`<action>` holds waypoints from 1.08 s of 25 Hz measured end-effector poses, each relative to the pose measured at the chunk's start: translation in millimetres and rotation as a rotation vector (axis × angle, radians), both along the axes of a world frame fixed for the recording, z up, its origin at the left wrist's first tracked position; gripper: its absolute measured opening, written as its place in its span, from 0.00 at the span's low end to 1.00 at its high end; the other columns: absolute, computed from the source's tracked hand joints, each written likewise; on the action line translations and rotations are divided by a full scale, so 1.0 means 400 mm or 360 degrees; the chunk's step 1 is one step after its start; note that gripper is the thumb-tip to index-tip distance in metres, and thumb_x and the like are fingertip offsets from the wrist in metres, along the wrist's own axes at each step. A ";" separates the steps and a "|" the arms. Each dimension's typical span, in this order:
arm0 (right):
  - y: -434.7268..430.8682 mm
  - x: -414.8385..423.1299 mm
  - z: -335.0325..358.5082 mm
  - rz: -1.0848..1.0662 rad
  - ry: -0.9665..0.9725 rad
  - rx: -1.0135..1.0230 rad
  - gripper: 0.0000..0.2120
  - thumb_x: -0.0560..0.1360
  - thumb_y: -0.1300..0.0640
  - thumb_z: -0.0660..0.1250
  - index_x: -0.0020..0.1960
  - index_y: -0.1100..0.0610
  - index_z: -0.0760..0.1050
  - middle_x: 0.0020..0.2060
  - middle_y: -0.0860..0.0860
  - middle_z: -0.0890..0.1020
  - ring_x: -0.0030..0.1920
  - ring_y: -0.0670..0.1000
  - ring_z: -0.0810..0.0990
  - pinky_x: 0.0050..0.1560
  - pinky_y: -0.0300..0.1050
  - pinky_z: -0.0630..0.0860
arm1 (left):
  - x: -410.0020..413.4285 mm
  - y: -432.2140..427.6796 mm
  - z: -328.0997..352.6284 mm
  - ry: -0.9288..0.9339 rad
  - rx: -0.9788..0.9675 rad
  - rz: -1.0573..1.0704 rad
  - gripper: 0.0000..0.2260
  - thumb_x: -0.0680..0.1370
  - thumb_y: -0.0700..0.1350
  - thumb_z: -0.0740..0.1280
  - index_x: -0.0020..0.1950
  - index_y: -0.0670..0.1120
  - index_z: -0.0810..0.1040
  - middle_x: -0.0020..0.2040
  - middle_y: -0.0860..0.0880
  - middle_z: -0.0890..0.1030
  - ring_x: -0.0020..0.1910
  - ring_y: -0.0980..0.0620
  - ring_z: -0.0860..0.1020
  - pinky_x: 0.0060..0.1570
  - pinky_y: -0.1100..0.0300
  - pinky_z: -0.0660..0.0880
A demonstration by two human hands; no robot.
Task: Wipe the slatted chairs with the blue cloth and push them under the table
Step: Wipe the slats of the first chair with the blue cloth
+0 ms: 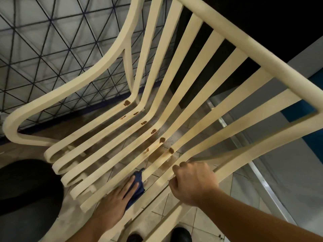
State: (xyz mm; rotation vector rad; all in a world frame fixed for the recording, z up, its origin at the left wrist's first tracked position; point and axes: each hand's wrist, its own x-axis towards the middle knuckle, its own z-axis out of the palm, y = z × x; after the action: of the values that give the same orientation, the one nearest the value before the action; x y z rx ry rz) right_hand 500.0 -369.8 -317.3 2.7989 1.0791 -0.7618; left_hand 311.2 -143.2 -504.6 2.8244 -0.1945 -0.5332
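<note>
A cream slatted plastic chair (174, 95) fills the view, seen from above. Brown stains dot the bend where its seat slats meet the back. My left hand (115, 201) lies flat on a seat slat near the front, its straight fingers pressing the dark blue cloth (137, 187) onto the slat. My right hand (191, 182) curls round the chair's right side rail beside the seat. No table can be made out for certain.
A wire-mesh panel (52, 49) with a blue base stands on the left behind the armrest. A dark round object (26, 198) sits at the lower left. Tiled floor shows through the slats. My shoes (180, 234) are at the bottom edge.
</note>
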 end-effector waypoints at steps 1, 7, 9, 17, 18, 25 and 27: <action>-0.001 0.000 -0.002 -0.0001 0.0007 0.0004 0.17 0.81 0.43 0.50 0.43 0.51 0.70 0.33 0.47 0.74 0.30 0.46 0.72 0.32 0.42 0.70 | 0.001 0.006 -0.012 0.0009 0.0023 -0.0025 0.68 0.55 0.45 0.86 0.84 0.47 0.45 0.84 0.46 0.45 0.73 0.45 0.72 0.62 0.51 0.76; -0.002 0.005 0.000 0.0014 0.0033 -0.0006 0.17 0.81 0.43 0.50 0.45 0.51 0.72 0.33 0.47 0.75 0.31 0.47 0.73 0.34 0.43 0.75 | 0.124 -0.052 -0.042 -0.0045 0.0167 -0.0159 0.55 0.61 0.42 0.82 0.83 0.47 0.57 0.84 0.45 0.51 0.83 0.46 0.50 0.80 0.53 0.42; -0.001 0.006 0.003 0.0019 0.0044 -0.0014 0.17 0.81 0.44 0.50 0.45 0.51 0.72 0.34 0.48 0.75 0.31 0.47 0.72 0.33 0.43 0.73 | 0.196 -0.089 -0.060 -0.0085 0.0106 -0.0181 0.53 0.63 0.45 0.82 0.83 0.46 0.58 0.83 0.44 0.56 0.79 0.44 0.62 0.78 0.51 0.61; 0.005 0.007 0.006 0.0036 0.0026 -0.0008 0.16 0.80 0.46 0.51 0.43 0.54 0.71 0.33 0.49 0.75 0.31 0.50 0.73 0.33 0.44 0.72 | 0.368 -0.176 -0.049 -0.0132 0.0025 -0.0165 0.43 0.66 0.48 0.80 0.78 0.44 0.69 0.79 0.42 0.67 0.66 0.44 0.79 0.56 0.54 0.80; 0.005 0.007 0.006 0.0036 0.0019 -0.0010 0.16 0.79 0.46 0.51 0.43 0.54 0.71 0.33 0.50 0.75 0.31 0.51 0.73 0.34 0.44 0.73 | 0.367 -0.177 -0.054 -0.0146 0.0005 -0.0146 0.43 0.66 0.47 0.80 0.79 0.44 0.67 0.80 0.43 0.65 0.66 0.43 0.79 0.56 0.53 0.80; 0.002 0.004 -0.001 0.0003 0.0037 0.0003 0.16 0.80 0.45 0.51 0.42 0.52 0.69 0.33 0.48 0.74 0.30 0.49 0.70 0.32 0.43 0.69 | 0.299 -0.142 -0.062 0.0064 0.0020 -0.0109 0.64 0.59 0.48 0.84 0.84 0.44 0.47 0.78 0.44 0.64 0.59 0.46 0.83 0.50 0.53 0.82; -0.001 0.003 -0.002 -0.0012 0.0051 0.0005 0.16 0.81 0.44 0.51 0.42 0.51 0.70 0.33 0.48 0.74 0.30 0.48 0.71 0.32 0.43 0.71 | 0.228 -0.115 -0.038 0.0018 -0.0009 -0.0047 0.56 0.59 0.44 0.85 0.82 0.46 0.58 0.79 0.46 0.66 0.61 0.48 0.82 0.53 0.55 0.81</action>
State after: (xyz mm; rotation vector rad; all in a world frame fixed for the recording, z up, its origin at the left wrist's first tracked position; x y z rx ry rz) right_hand 501.1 -370.1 -318.2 2.8041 1.0764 -0.8093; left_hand 402.5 -189.4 -519.7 2.8165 -0.2358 -0.5538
